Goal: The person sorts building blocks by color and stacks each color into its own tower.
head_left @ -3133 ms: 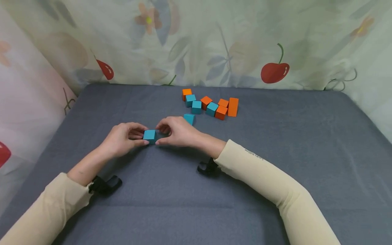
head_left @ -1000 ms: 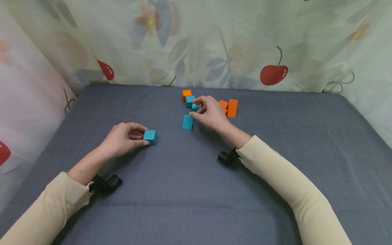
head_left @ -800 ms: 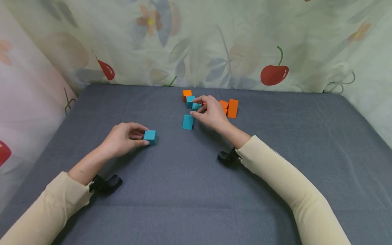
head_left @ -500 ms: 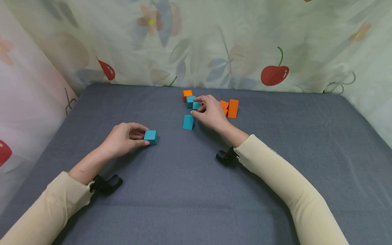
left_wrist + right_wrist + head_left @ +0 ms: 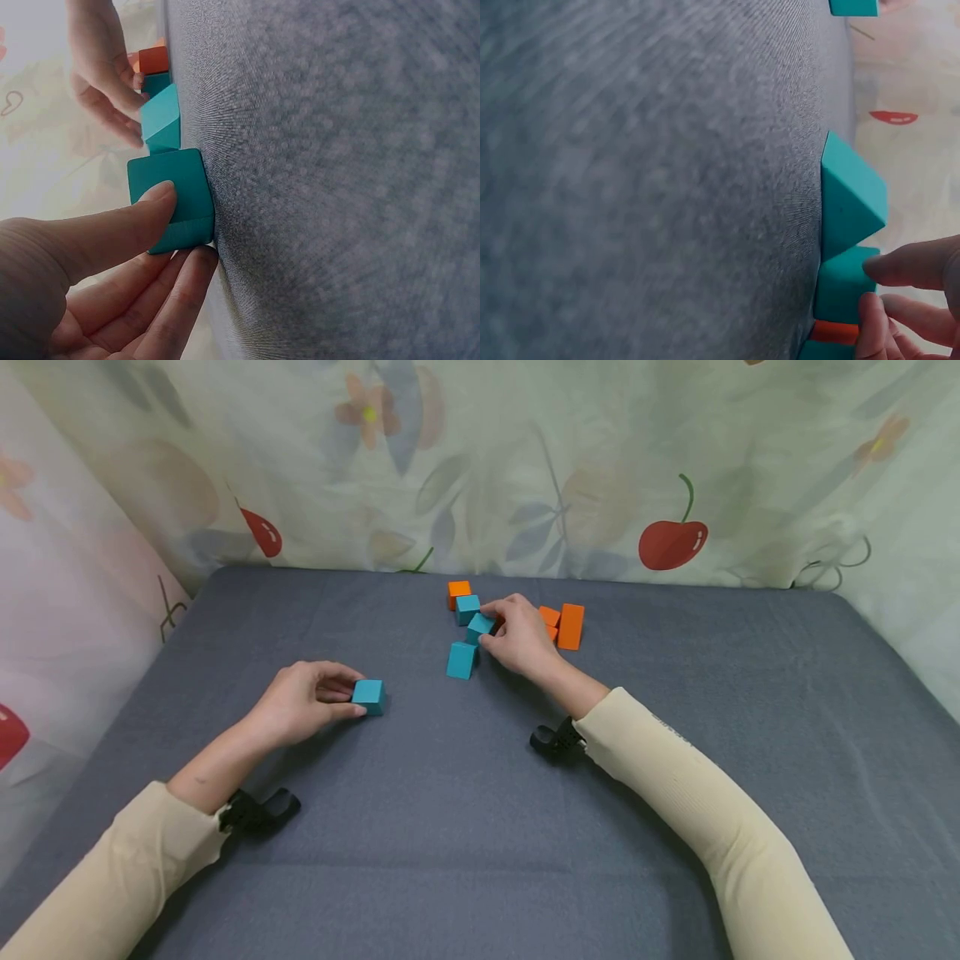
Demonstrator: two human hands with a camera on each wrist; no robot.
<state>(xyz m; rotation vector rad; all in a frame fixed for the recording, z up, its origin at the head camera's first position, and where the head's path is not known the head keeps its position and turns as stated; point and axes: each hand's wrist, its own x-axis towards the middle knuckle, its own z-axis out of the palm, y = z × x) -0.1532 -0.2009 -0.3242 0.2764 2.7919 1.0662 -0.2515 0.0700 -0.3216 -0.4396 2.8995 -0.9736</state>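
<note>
Blue cube [image 5: 368, 697]: on grey cloth [image 5: 420, 810], pinched by left hand [image 5: 302, 702] | Second blue cube [image 5: 478, 627]: on the cloth, pinched by right hand [image 5: 519, 635] | Blue triangular block [image 5: 461, 661]: just beside second cube, toward the person | Long orange block [image 5: 571, 627]: near right hand, to its right

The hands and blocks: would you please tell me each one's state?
Left hand, pinching a blue cube
Right hand, pinching a second blue cube
Blue triangular block, unheld on the grey cloth
Rear blue cube, unheld
Rear orange cube, unheld
Orange rectangular block, unheld
Two other orange blocks, partly hidden
</note>
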